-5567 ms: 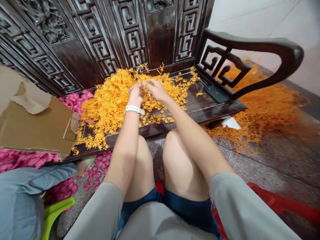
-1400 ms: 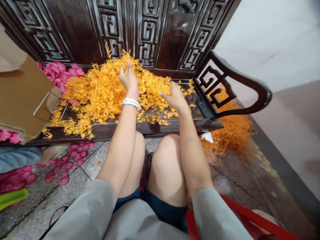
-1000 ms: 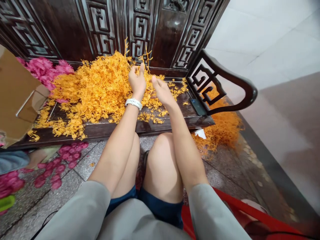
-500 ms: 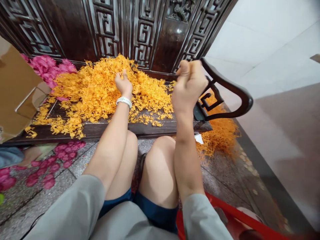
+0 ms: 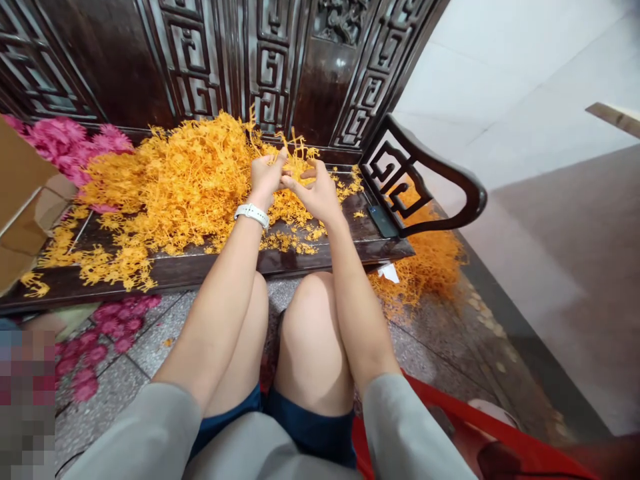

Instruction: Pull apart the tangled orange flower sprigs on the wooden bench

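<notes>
Over the bench, my left hand (image 5: 267,177), with a white watch (image 5: 251,213) at its wrist, is closed with its fingers pinched together. Orange artificial flower pieces (image 5: 295,143), thin and branching, stick up at its fingertips. Close on the right, my right hand (image 5: 320,193) has its thumb and fingers apart, the thumb reaching toward the left fingers. Whether it touches a piece is hard to see. Behind and left of both hands lies a big loose heap of orange flower pieces (image 5: 185,180).
Pink artificial flowers (image 5: 65,147) lie beside a cardboard box (image 5: 25,187) on the dark wooden bench (image 5: 175,272). A phone (image 5: 383,221) rests by the curved armrest (image 5: 450,177). More orange strands (image 5: 425,267) and magenta flowers (image 5: 120,323) are on the floor. Behind me shows a red stool (image 5: 450,413).
My right hand has come down and left from a raised fist to beside my left hand, and its fingers have spread. The left hand has moved slightly right, and its fingers have closed.
</notes>
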{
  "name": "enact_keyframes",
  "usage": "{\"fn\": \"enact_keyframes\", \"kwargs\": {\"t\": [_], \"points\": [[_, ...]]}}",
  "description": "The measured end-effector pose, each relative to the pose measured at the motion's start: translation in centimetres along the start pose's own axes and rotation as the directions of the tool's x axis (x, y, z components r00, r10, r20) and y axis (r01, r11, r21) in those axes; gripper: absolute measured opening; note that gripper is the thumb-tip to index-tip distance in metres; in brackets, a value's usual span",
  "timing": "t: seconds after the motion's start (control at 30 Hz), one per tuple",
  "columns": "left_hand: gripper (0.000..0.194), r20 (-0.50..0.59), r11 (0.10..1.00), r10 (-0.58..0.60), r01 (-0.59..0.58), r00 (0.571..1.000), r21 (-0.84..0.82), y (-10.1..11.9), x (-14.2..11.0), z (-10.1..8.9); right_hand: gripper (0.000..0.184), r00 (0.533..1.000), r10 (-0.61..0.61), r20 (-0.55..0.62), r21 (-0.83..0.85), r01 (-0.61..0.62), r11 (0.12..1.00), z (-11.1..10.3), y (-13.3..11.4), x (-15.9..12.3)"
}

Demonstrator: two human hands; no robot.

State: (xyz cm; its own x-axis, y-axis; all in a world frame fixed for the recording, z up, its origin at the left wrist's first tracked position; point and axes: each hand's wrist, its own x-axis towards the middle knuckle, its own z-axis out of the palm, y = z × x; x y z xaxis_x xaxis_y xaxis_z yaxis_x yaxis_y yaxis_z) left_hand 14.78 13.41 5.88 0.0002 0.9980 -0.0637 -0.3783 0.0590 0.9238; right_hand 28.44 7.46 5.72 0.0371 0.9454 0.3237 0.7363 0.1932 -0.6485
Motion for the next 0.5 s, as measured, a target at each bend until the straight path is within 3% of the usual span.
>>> {"fn": "enact_keyframes", "kwargs": {"t": [0.13,0.27,0.33,0.47,0.5], "points": [[0.042,0.112,0.984,-0.019,-0.002,0.994,0.179,0.2,-0.5,-0.1,0.125,0.999,-0.005,-0.032,-0.062,0.003,0.998,-0.6,0.4,-0.2],[0.038,0.102,0.974,-0.039,0.015,0.994,0.228,0.2,-0.5,-0.1,0.132,0.998,-0.015,-0.062,-0.077,0.01,0.997,-1.2,0.5,-0.7],[0.038,0.105,0.973,-0.033,0.008,0.994,0.23,0.2,-0.6,0.0,0.117,0.999,-0.01,-0.038,-0.096,0.007,0.995,-1.4,0.0,-0.9],[0.038,0.195,0.97,-0.027,-0.022,0.981,0.242,0.0,-0.8,0.6,0.055,0.999,0.009,0.047,-0.149,-0.001,0.989,-1.7,-0.8,-1.2],[0.039,0.218,0.967,-0.014,-0.043,0.976,0.252,-0.2,-0.8,0.7,0.046,0.997,0.025,0.069,-0.151,-0.015,0.988,-1.7,-0.8,-1.2]]}}
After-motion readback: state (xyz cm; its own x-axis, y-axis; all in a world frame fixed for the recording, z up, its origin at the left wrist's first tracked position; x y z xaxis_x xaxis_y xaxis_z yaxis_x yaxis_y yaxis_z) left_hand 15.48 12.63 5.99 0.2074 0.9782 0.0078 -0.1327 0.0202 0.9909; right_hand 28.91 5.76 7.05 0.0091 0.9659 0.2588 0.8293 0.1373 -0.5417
